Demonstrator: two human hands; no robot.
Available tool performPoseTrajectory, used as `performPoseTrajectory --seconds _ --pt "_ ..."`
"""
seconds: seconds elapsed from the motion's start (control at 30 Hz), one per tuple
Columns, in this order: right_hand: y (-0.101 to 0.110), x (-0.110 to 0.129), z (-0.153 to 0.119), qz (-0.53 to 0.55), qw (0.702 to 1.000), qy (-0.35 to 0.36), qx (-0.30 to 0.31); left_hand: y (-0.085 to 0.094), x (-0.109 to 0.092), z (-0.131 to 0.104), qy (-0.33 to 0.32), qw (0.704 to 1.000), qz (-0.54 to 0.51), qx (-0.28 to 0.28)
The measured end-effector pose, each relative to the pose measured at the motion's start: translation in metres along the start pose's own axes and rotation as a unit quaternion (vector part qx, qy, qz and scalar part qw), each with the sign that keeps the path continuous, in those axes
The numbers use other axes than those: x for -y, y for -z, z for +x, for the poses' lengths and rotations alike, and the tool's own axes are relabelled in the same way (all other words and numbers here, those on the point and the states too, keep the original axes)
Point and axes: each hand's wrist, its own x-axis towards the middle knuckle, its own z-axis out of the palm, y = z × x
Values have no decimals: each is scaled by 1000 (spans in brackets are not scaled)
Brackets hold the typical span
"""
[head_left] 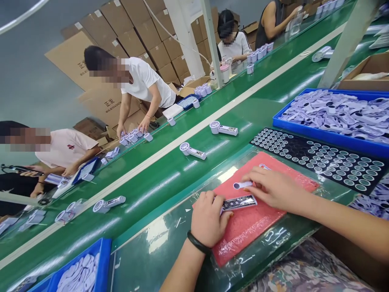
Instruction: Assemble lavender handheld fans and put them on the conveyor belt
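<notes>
My left hand (209, 217), with a dark bracelet at the wrist, is closed round one end of a light purple device with a black patterned panel (240, 202). The device lies over a red mat (240, 239). Just beyond it, my right hand (270, 187) pinches a small light purple strip (242, 185) that has a dark oval at its far end. Part of another small piece (264, 166) shows on the mat behind my right fingers.
A black sheet of round rings (304, 152) and a blue tray (322, 129) of purple parts lie to the right. Another blue tray (105, 263) stands lower left. Devices rest on the green conveyor (158, 182); several people work across it.
</notes>
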Motion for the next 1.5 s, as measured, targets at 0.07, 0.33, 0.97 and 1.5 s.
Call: performPoseTrajectory --seconds 0.07,0.33,0.97,1.5 --pt "-5 19 0 41 999 24 11 0 2 -1 -11 998 -58 -32" --pt "-28 38 -5 15 997 55 42 -2 -3 -5 -30 990 -106 -84" --pt "-29 32 -23 139 982 -1 125 -16 -38 -36 22 992 -70 -101" --pt "40 -58 -67 -84 983 -83 -142 65 100 73 101 950 291 -55"
